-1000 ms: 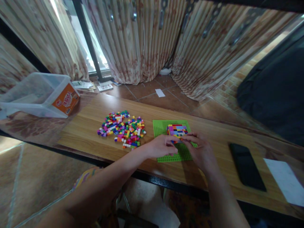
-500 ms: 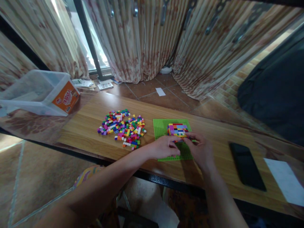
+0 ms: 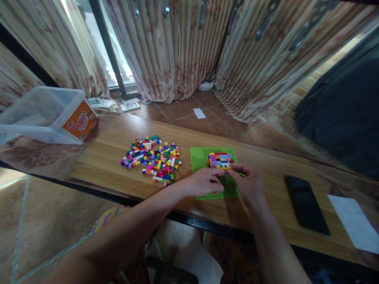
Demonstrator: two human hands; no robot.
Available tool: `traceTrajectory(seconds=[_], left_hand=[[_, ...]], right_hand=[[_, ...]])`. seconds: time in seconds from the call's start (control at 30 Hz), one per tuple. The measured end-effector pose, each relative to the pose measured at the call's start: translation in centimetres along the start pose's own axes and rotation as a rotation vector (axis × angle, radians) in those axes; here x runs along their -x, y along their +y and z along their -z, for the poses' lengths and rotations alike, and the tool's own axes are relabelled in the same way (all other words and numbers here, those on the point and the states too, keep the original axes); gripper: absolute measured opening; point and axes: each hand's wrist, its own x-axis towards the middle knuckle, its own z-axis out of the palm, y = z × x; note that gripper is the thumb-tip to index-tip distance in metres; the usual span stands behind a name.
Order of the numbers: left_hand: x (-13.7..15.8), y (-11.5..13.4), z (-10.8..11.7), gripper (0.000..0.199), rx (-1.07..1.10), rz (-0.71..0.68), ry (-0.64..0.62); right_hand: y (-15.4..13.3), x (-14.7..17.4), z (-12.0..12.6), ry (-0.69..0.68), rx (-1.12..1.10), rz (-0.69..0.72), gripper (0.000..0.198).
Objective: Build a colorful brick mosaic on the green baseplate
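A low block of multicoloured toy bricks (image 3: pixel 220 158) sits on a green studded baseplate (image 3: pixel 198 156). My left hand (image 3: pixel 205 182) reaches in from the left, its index finger stretched along the near side of the brick block and its other fingers curled under. At the near right corner my right hand (image 3: pixel 249 184) pinches with thumb and index finger, the tips against the bricks. Both hands' fingertips nearly meet there. Whether a small loose brick is between them I cannot make out, since the fingers cover that edge.
Many loose bricks (image 3: pixel 156 159) lie spread on the wooden table (image 3: pixel 106 157) left of the baseplate. A clear plastic bin (image 3: pixel 44 134) with an orange label stands at the far left. On the right lie a black phone (image 3: pixel 307 205) and a white paper sheet (image 3: pixel 353 223).
The whole view has shifted very slightly. Both hands stay at the near edge of the brick block, with barely any change in their fingers.
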Motion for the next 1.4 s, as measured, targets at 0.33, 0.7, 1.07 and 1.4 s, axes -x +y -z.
traceTrajectory(seconds=[0.33, 0.7, 1.07, 1.4], left_hand=[[0.0, -0.2, 0.1, 0.049, 0.144, 0.028, 0.085], [0.4, 1.1, 0.7, 0.035, 0.406, -0.006, 0.132], [0.4, 1.3, 1.0, 0.038, 0.394, -0.018, 0.192], [0.3, 0.9, 0.9, 0.041, 0.376, -0.049, 0.22]], right_hand=[[-1.0, 0.2, 0.2, 0.032, -0.022, -0.04, 0.037], [-4.7, 2.5, 0.1, -0.07, -0.042, 0.357, 0.009], [-4.2, 2.6, -0.2, -0.186, 0.107, 0.425, 0.019], [-4.3, 2.7, -0.5, -0.182, 0.151, 0.416, 0.014]])
